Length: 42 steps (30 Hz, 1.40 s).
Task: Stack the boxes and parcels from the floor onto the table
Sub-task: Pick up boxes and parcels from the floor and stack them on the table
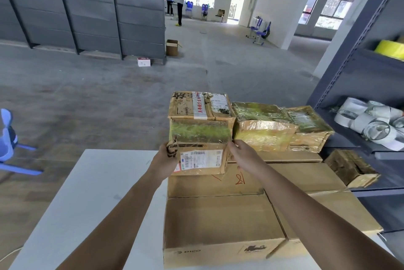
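The labelled parcel (pixel 201 159), a brown carton with a white shipping label on its near face, stands on the far part of a large flat carton (pixel 218 221) that lies on the white table (pixel 98 193). The left hand (pixel 165 158) grasps its left edge and the right hand (pixel 241 155) grasps its right edge, fingers curled round the corners. A taped box (pixel 200 105) with a green band across its near face sits directly on top of it; whether the two are joined cannot be told. Just to the right, on a second large carton (pixel 317 210), stand two film-wrapped parcels, one (pixel 262 132) touching the taped box and the other (pixel 310 129) beside it. Further right is a grey shelf unit (pixel 349 73) holding white tape rolls (pixel 369 121), a yellow roll (pixel 390 50) above them and a battered small box (pixel 349 167) lower down. On the far floor are an open carton (pixel 172 47) and a small white box (pixel 143 62), with two people (pixel 180 0) standing well beyond. A blue chair (pixel 8 138) shows at the left edge.
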Tool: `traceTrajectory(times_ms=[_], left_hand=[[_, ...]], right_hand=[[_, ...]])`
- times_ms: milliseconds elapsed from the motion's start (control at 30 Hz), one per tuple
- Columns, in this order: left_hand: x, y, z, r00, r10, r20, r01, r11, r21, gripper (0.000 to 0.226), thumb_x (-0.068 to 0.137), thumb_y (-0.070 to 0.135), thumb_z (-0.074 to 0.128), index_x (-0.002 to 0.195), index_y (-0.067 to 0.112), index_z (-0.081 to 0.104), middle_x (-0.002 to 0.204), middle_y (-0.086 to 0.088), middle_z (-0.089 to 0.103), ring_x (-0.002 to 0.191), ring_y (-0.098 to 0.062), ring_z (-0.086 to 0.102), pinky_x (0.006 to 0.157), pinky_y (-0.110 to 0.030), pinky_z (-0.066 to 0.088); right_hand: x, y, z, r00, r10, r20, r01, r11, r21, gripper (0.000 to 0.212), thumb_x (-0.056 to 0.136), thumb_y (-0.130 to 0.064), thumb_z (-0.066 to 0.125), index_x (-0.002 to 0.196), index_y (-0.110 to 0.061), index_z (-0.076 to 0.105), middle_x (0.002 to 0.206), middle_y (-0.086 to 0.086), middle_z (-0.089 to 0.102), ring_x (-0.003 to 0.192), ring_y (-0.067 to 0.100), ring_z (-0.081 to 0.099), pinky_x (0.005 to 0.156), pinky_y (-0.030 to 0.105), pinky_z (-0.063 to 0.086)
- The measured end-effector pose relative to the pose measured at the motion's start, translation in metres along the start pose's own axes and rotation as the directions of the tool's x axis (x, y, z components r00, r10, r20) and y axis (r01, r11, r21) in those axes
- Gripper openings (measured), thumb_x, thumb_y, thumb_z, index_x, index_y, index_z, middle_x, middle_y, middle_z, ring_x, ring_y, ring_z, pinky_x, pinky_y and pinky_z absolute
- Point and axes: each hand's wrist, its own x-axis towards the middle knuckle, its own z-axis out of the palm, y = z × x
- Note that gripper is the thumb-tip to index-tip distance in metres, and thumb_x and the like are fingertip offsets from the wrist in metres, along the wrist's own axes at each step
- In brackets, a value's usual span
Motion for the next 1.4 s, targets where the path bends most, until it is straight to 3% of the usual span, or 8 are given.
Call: traceTrajectory(times_ms=[233,467,633,833,1000,1200,1300,1400], left_hand=[[-0.005,-0.006,-0.009,1.0,-0.007,-0.007,0.007,1.0,-0.028,0.055,0.088,0.026,0.061,0.139,0.024,0.039,0.104,0.005,0.058,0.095,-0.017,0.058,0.077,-0.03,0.047],[-0.041,-0.005,-0.014,0.999,-0.032,-0.03,0.033,0.999,0.026,0.062,0.086,0.018,0.061,0.14,0.027,0.033,0.135,-0.007,0.048,0.1,-0.017,0.049,0.064,-0.021,0.039],[-0.094,0.001,-0.009,0.995,0.006,-0.095,-0.004,1.0,0.02,0.07,0.086,0.022,0.064,0.145,0.025,0.028,0.142,-0.008,0.044,0.125,-0.027,0.045,0.088,-0.033,0.041],[-0.192,-0.022,0.007,0.985,-0.032,-0.169,0.04,0.998,0.044,0.072,0.086,0.016,0.059,0.148,0.027,0.023,0.143,-0.007,0.04,0.097,-0.015,0.055,0.063,-0.02,0.04],[-0.286,-0.065,0.008,0.97,-0.095,-0.224,0.12,0.987,0.103,0.07,0.087,0.012,0.059,0.145,0.031,0.025,0.143,-0.003,0.04,0.127,-0.025,0.044,0.089,-0.031,0.045],[-0.398,-0.121,-0.031,0.94,-0.08,-0.332,0.148,0.972,0.185,0.082,0.072,0.019,0.067,0.145,0.016,0.03,0.129,-0.006,0.045,0.115,-0.019,0.046,0.093,-0.037,0.044],[-0.439,-0.16,-0.056,0.918,-0.071,-0.389,0.198,0.935,0.295,0.069,0.08,0.002,0.061,0.143,0.011,0.035,0.135,-0.019,0.047,0.123,-0.03,0.048,0.102,-0.041,0.041],[-0.475,-0.195,-0.079,0.899,-0.129,-0.418,0.275,0.91,0.311,0.061,0.083,0.0,0.059,0.14,0.005,0.038,0.134,-0.023,0.048,0.125,-0.035,0.047,0.103,-0.045,0.04]], right_hand=[[-0.004,-0.005,-0.002,1.0,0.005,-0.03,-0.005,1.0,0.007,0.053,0.101,-0.051,0.033,0.14,-0.017,0.042,0.098,-0.011,0.054,0.094,0.014,0.061,0.086,0.043,0.053],[-0.04,0.001,-0.012,1.0,-0.01,-0.021,0.011,1.0,0.02,0.055,0.1,-0.052,0.033,0.143,-0.018,0.039,0.139,0.003,0.049,0.116,0.023,0.056,0.094,0.048,0.05],[-0.08,0.012,-0.015,0.995,-0.102,0.0,0.102,0.993,0.055,0.045,0.101,-0.05,0.033,0.134,-0.023,0.047,0.114,-0.004,0.057,0.101,0.016,0.061,0.091,0.045,0.051],[-0.147,0.038,0.003,0.971,-0.213,0.108,0.21,0.977,0.035,0.049,0.098,-0.054,0.034,0.139,-0.028,0.042,0.136,-0.003,0.053,0.112,0.016,0.057,0.092,0.037,0.047],[-0.212,0.047,0.047,0.914,-0.346,0.211,0.338,0.938,0.076,0.051,0.097,-0.051,0.041,0.138,-0.021,0.042,0.135,0.001,0.055,0.104,0.017,0.057,0.076,0.028,0.042],[-0.289,0.054,0.127,0.813,-0.427,0.396,0.395,0.904,0.165,0.055,0.093,-0.054,0.047,0.142,-0.03,0.039,0.14,0.001,0.05,0.12,0.015,0.053,0.084,0.026,0.039],[-0.322,0.057,0.164,0.771,-0.447,0.455,0.427,0.891,0.151,0.057,0.094,-0.054,0.046,0.144,-0.028,0.036,0.143,0.003,0.047,0.126,0.019,0.05,0.093,0.032,0.042],[-0.349,0.059,0.203,0.727,-0.472,0.499,0.509,0.858,0.071,0.058,0.095,-0.054,0.045,0.143,-0.024,0.037,0.139,0.007,0.049,0.119,0.024,0.052,0.083,0.031,0.038]])
